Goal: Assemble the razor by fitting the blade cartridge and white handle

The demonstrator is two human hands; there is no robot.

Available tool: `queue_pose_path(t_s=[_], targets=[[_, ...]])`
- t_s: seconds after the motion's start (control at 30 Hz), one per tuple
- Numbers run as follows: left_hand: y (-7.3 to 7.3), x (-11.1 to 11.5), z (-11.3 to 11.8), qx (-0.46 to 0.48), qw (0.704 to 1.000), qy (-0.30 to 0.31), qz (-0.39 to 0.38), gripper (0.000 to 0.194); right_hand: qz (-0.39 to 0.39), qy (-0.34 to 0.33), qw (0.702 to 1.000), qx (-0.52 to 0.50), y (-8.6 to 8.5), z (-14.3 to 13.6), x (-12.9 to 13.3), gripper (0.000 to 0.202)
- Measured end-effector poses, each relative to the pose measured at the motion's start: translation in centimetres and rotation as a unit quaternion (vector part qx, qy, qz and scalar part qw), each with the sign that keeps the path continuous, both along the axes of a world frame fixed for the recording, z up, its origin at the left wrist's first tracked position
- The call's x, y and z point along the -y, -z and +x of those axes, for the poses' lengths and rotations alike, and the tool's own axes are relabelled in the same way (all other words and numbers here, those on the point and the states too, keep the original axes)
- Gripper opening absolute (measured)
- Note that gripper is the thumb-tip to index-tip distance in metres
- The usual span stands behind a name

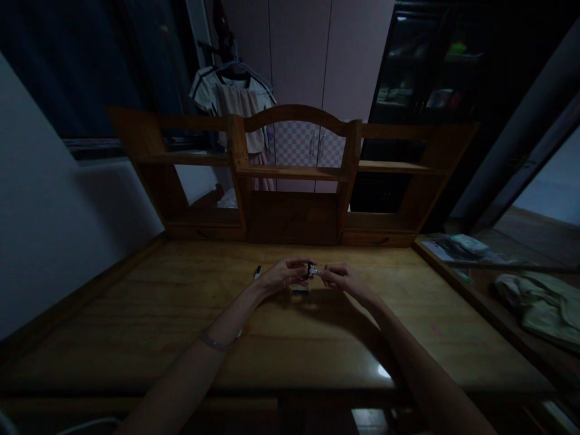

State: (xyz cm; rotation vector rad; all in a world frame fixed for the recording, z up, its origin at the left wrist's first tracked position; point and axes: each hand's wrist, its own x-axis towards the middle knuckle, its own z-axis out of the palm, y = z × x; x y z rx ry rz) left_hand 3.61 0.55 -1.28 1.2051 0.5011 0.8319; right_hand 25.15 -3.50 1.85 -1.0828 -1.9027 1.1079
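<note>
My left hand (pixel 283 276) is closed in a pinch on a small dark-and-silver piece (pixel 311 270) above the wooden desk (pixel 158 326), while my right hand (pixel 344 281) brings its bent fingers to the silvery end; I can't tell whether they grip it. I judge the step in hand to be fine two-handed work on that piece, and the next move calls for a firm left pinch and small, careful right fingertips, clear of the small dark-edged item (pixel 299 292) just below my left hand.
</note>
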Motion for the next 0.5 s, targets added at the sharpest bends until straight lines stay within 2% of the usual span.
queue_pose_path(t_s=[0.5], targets=[[-0.18,0.15,-0.01,-0.039,0.998,-0.042,0.014,0.048,-0.009,-0.01,1.0,0.008,0.19,0.03,-0.29,0.043]])
